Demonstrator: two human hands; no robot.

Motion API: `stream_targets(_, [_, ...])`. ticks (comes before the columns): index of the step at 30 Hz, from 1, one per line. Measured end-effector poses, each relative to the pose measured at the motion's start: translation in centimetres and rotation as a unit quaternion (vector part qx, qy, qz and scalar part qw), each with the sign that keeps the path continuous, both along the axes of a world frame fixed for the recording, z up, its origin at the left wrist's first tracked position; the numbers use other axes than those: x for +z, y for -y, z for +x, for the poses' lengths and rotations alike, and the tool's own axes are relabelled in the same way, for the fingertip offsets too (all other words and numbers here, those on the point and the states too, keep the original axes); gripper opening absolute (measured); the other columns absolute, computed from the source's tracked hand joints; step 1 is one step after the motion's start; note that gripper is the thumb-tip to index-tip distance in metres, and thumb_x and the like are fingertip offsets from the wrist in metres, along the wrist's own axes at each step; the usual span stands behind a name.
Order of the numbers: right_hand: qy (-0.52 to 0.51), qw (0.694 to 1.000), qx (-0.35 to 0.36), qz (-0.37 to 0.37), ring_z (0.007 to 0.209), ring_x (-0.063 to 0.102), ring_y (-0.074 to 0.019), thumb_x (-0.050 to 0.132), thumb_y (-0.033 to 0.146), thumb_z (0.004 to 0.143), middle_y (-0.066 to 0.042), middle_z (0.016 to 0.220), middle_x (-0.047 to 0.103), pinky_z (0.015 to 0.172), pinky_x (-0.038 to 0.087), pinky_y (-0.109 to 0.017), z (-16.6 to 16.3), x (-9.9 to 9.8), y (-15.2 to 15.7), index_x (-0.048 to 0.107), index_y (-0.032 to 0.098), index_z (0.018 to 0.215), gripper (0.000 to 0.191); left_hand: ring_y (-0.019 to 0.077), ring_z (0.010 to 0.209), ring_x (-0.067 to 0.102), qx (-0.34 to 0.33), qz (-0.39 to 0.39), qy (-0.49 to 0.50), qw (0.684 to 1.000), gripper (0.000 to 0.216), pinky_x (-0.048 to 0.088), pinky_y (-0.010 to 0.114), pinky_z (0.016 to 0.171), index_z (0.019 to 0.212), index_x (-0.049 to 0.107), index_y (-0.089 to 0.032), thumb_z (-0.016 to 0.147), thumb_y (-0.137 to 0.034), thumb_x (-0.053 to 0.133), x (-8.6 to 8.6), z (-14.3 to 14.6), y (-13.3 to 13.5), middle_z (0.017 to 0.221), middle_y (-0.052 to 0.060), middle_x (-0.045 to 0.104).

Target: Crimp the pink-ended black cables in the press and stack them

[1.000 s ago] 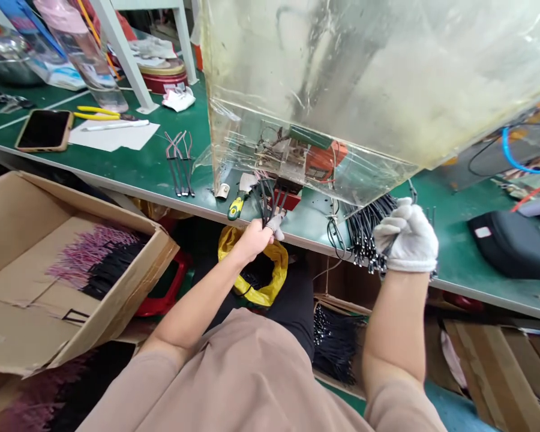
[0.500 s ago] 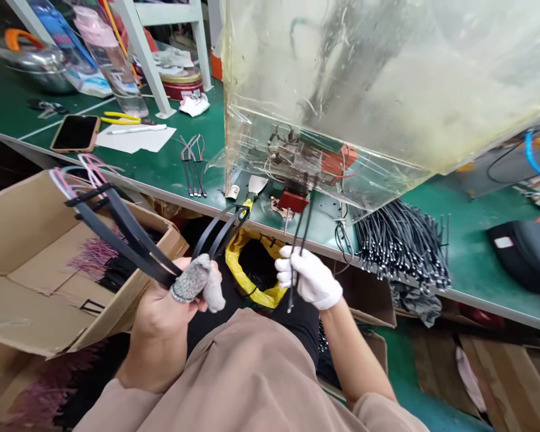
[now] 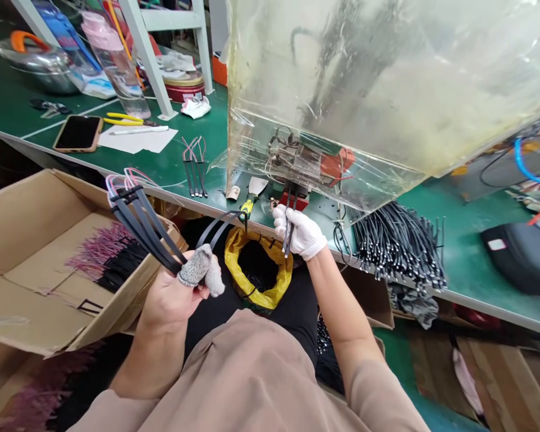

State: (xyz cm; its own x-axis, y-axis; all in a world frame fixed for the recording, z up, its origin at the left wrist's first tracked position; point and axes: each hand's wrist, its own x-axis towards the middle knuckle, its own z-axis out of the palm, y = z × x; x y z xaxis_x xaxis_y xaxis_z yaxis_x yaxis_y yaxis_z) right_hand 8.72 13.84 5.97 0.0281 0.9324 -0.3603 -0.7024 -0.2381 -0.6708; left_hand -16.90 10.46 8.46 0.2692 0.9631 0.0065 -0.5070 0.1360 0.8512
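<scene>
My left hand, with grey fabric covers on some fingertips, is closed round a bundle of flat black cables. Thin pink and white wires fan out from their far end. My right hand, in a white glove, pinches a pair of thin black cables. Their upper ends reach to the small red machine at the table edge, where the exact contact is hidden. Below, between my hands, hangs a yellow-rimmed bag with dark contents.
A clear plastic hood overhangs the machine. A scraper lies beside it. Many black cables are piled on the right. At left stands a cardboard box with wired cables. A phone and pliers lie behind.
My right hand has moved up and forward with its cables, to the red machine. My left hand has shifted slightly right, and its bundle has swung right.
</scene>
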Motion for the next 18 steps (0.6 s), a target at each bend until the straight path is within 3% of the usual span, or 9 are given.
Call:
stream_targets(4, [-0.041,0.998,-0.024,-0.032,0.058,0.059,-0.0080,0.040,0.014,0.100,-0.001,0.079,0.066,0.049,0.052,-0.015,0.0,1.2,-1.4,0.058,0.016,0.102,0.018,0.0089,0.036,0.043,-0.014,-0.004,-0.004,1.000,0.045,0.030,0.021,0.032,0.049,0.059,-0.019,0.069,-0.050,0.085,-0.9,-0.5,0.0,0.040,-0.001,0.051])
stream_targets(9, [-0.055,0.996,-0.038,-0.059,0.058,0.060,-0.0087,0.039,0.015,0.101,-0.002,0.080,0.068,0.047,0.053,-0.015,0.1,1.8,-2.2,0.059,0.016,0.106,0.020,0.0094,0.035,0.042,-0.010,-0.003,-0.012,1.000,0.046,0.031,0.021,0.032,0.047,0.059,-0.019,0.068,-0.050,0.085,-1.6,-0.6,-0.1,0.040,0.000,0.052])
stream_targets(15, [-0.065,0.995,-0.038,-0.071,0.058,0.061,-0.0090,0.041,0.016,0.100,-0.002,0.079,0.071,0.049,0.054,-0.015,0.6,1.6,-2.9,0.057,0.015,0.114,0.021,0.0086,0.032,0.039,-0.036,0.021,-0.018,0.999,0.049,0.030,0.021,0.031,0.044,0.060,-0.018,0.069,-0.052,0.084,-1.1,-0.5,-0.2,0.035,-0.001,0.044])
stream_targets(18, [-0.077,0.993,-0.050,-0.080,0.056,0.060,-0.0096,0.038,0.018,0.102,-0.003,0.079,0.071,0.047,0.053,-0.016,0.6,1.6,-3.0,0.057,0.014,0.117,0.025,0.0099,0.033,0.042,-0.033,0.025,-0.017,0.999,0.049,0.030,0.022,0.031,0.042,0.060,-0.019,0.068,-0.052,0.085,-0.8,-0.5,-0.3,0.035,0.001,0.048])
